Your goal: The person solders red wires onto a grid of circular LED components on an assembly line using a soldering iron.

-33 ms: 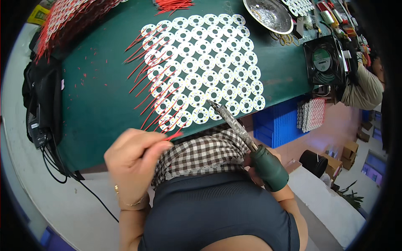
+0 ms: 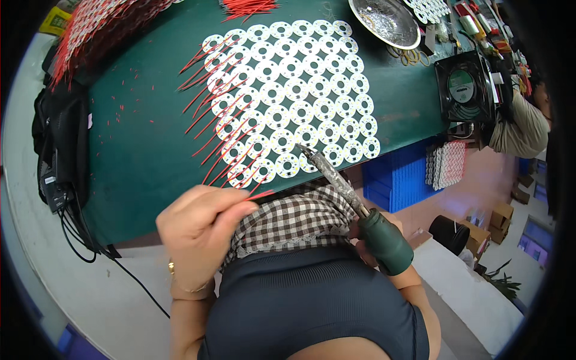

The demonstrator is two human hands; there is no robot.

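Note:
My left hand [image 2: 201,231] is closed in a pinch on several red wires [image 2: 261,195], whose ends stick out past the fingertips at the table's near edge. My right hand [image 2: 365,253], largely hidden behind the dark green handle, grips a soldering iron [image 2: 384,241]. The iron's worn metal barrel points up and left, its tip over the near part of a sheet of round white circuit boards [image 2: 297,90]. Each disc has a hole in its middle. Red wires [image 2: 207,147] lie across the sheet's left columns, their ends fanning out to the lower left.
On the green table [image 2: 141,168] stand a metal bowl [image 2: 387,23] and a black fan [image 2: 463,87]. Wired boards [image 2: 99,33] are stacked far left, near a red wire bundle [image 2: 249,7]. Blue crates [image 2: 399,177] stand below the right edge. Another person's sleeve [image 2: 522,129] shows at right.
My left hand has shifted slightly to the right with the red wires in its pinch. The soldering iron and the sheet of boards have stayed put.

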